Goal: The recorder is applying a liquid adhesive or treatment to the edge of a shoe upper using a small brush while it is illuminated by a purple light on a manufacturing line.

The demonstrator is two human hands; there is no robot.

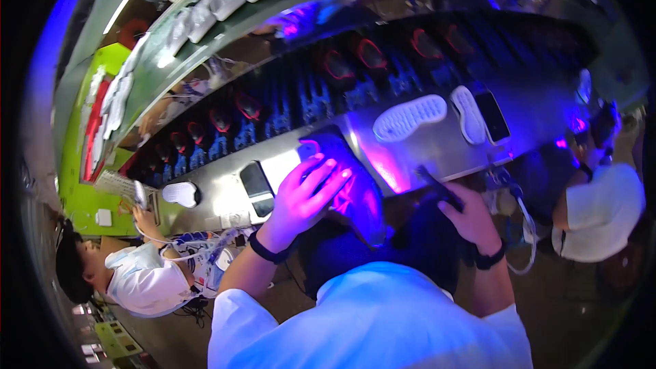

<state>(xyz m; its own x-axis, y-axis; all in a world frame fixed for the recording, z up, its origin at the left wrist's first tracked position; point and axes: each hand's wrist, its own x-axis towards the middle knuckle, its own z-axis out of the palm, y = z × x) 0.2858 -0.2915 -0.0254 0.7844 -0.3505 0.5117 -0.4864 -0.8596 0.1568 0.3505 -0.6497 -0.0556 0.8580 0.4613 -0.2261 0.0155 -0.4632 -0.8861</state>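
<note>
A dark shoe upper [363, 206], lit violet and pink, slants over the bench's near edge in front of my body. My left hand [304, 195] grips its left side, fingers long over the top and thumb hidden. Farther right, my right hand [471, 217] is closed on a thin dark handheld tool [439, 188]; its slim end points up and left, away from the shoe upper. Whether that tool is a brush or a pen I cannot make out. Beyond it lie a large white shoe sole [410, 118] and a narrower white sole [469, 115].
Phones lie on the metal bench [437, 154]: one phone [257, 188] to the left, another phone [493, 117] to the right. Behind runs a rack of dark shoes with red-rimmed openings [371, 53]. Co-workers sit at left [147, 277] and right [601, 212]. A pale hose [531, 232] hangs at right.
</note>
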